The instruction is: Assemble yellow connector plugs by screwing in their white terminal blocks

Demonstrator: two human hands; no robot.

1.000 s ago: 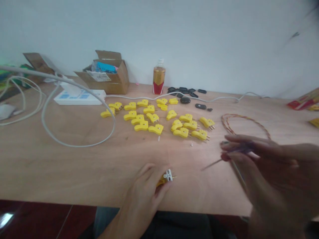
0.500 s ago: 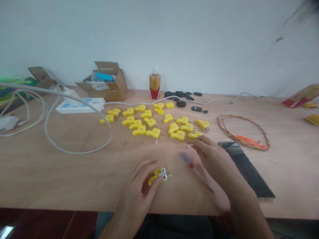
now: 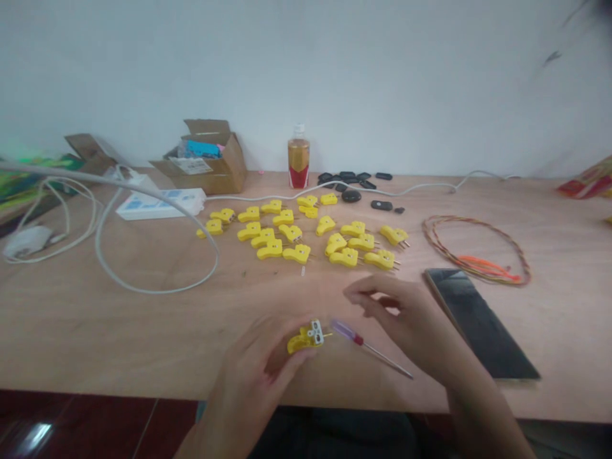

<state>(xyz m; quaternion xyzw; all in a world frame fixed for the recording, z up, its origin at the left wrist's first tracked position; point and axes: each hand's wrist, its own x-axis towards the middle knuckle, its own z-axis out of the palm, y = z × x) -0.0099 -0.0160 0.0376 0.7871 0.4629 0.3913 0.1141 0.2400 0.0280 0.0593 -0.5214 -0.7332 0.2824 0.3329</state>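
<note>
A wooden table (image 3: 119,331) is stretching across the scene, with yellow plugs (image 3: 296,254) scattered toward its far side. Near the middle, the left hand (image 3: 253,370) is holding one yellow plug (image 3: 302,340) in a narrow grip, pins pointing right. The right hand (image 3: 396,306) is hovering empty and half open, having let go of the small screwdriver (image 3: 368,345), which is lying just beside the plug.

Left hand (image 3: 255,360): low and nearest the body — fingers curled in a closed grip, palm turned inward.
Right hand (image 3: 401,312): raised just beside it — fingers half-curled, tips pointing left.
Left forearm (image 3: 205,433): angled up from the lower edge.
Right forearm (image 3: 482,408): angled up from the lower edge.
</note>
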